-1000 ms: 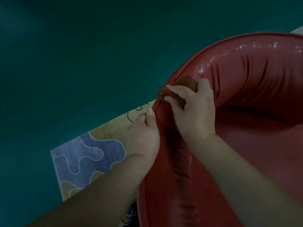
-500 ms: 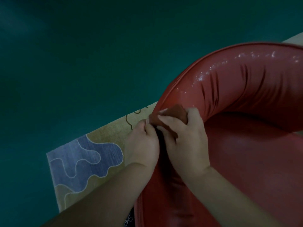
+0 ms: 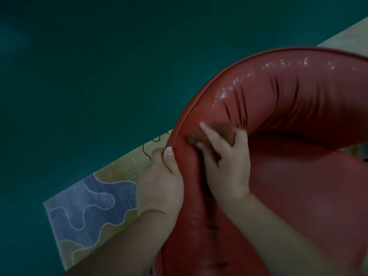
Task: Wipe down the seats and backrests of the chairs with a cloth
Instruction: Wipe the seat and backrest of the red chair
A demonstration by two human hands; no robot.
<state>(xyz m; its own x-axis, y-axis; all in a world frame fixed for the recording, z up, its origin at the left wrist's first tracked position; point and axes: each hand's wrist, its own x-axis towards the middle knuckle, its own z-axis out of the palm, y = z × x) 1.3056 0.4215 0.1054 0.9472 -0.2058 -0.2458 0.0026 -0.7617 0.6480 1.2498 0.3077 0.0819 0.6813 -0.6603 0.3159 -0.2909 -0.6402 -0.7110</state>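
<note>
So the right hand (image 3: 225,156) had a small brown cloth (image 3: 215,129) bunched under its curled fingers, pressed onto the padded backrest (image 3: 278,96) of the red chair (image 3: 298,196), right where the curve runs down toward the arm. It was blurry, so I'd guess mid-rub. The left hand (image 3: 161,182) gripped the outer edge of the backrest just beside it, thumb on the piping, probably to brace the soft padding so it didn't give under the wiping. Shiny wet-looking speckles sat further along the top. A patterned rug (image 3: 89,206) lay under the chair on a green floor (image 3: 99,76).
</note>
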